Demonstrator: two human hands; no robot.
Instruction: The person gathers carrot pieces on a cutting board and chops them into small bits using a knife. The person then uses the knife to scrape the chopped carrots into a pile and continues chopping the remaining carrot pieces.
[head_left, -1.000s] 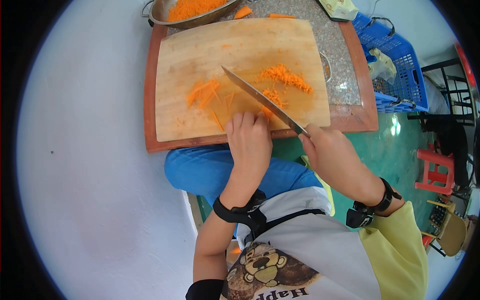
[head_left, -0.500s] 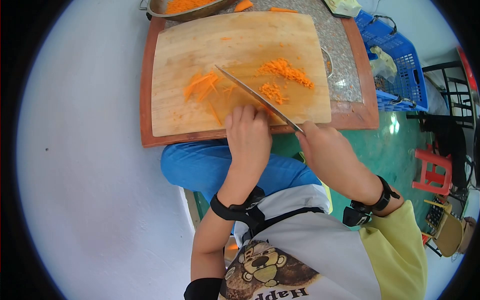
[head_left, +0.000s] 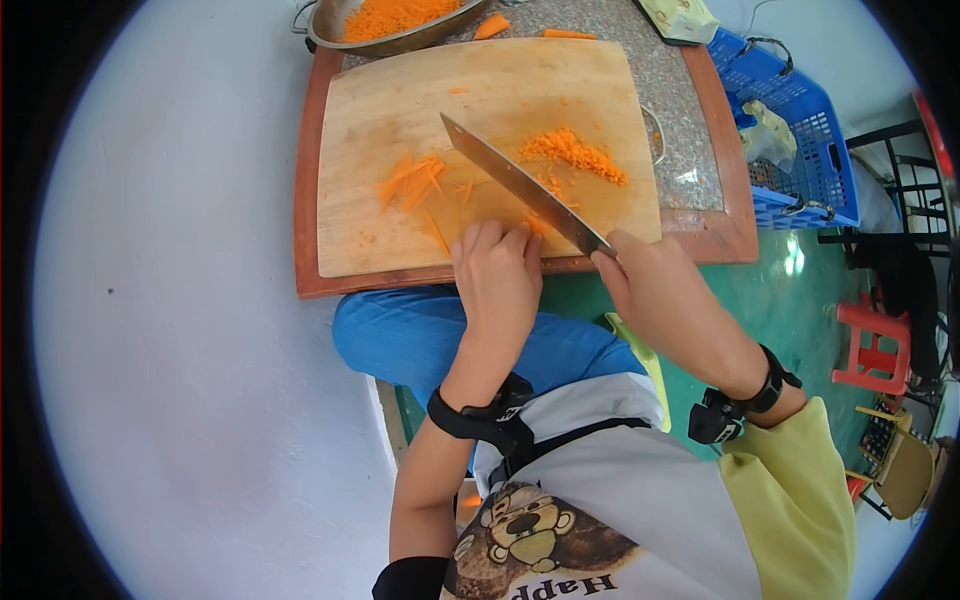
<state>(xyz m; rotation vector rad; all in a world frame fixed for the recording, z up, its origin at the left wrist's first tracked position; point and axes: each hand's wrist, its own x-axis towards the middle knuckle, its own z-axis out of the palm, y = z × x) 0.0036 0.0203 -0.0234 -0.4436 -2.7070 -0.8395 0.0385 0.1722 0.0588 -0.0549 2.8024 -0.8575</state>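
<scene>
A kitchen knife [head_left: 520, 182] slants over the wooden cutting board [head_left: 400, 100], its handle wrapped by my right hand [head_left: 650, 285]. The broad face of the blade shows, and its tip points up and left. At the board's near edge, my left hand [head_left: 497, 275] has curled fingers pressing on carrot strips [head_left: 537, 225], mostly hidden beneath fingers and blade. Left of the blade lie thin carrot slices [head_left: 412, 180]. Beyond it is a pile of finely diced carrot [head_left: 580, 155], with a smaller heap partly covered by the knife.
At the back left stands a metal bowl [head_left: 420, 42] of chopped carrot. Carrot chunks [head_left: 492, 26] lie behind the board on the stone-topped table [head_left: 682, 120]. A blue crate [head_left: 800, 130] and a red stool [head_left: 873, 345] are to the right. A wall [head_left: 200, 300] borders the left.
The knife has turned so that more of its blade face shows, and now covers part of the small diced heap. My left hand stays at the near edge. The view has shifted slightly.
</scene>
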